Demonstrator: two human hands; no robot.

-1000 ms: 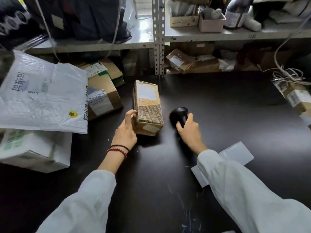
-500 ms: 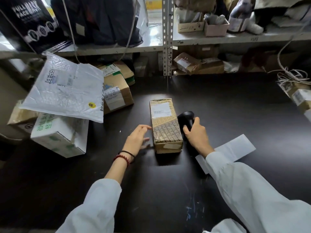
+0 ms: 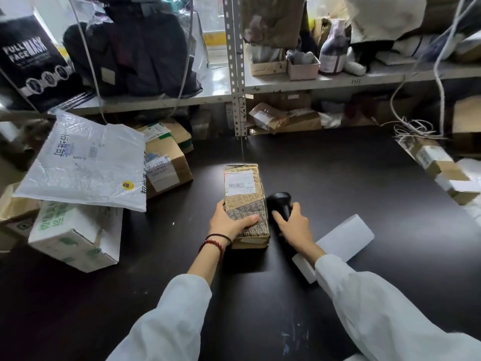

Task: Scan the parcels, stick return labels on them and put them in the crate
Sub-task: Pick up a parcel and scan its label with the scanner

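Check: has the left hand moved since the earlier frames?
Yes. The left hand moved right onto the brown patterned cardboard parcel, gripping its near end.

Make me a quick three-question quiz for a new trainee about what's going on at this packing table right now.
1. True or false: the left hand grips the near end of the brown patterned cardboard parcel.
2. What does the right hand hold? A) black handheld barcode scanner B) tape roll C) marker
3. Fill in: the white barcode shipping label sits on the parcel's ___ face.

Key:
1. True; the parcel lies flat on the dark table.
2. A.
3. Top, at its far end.
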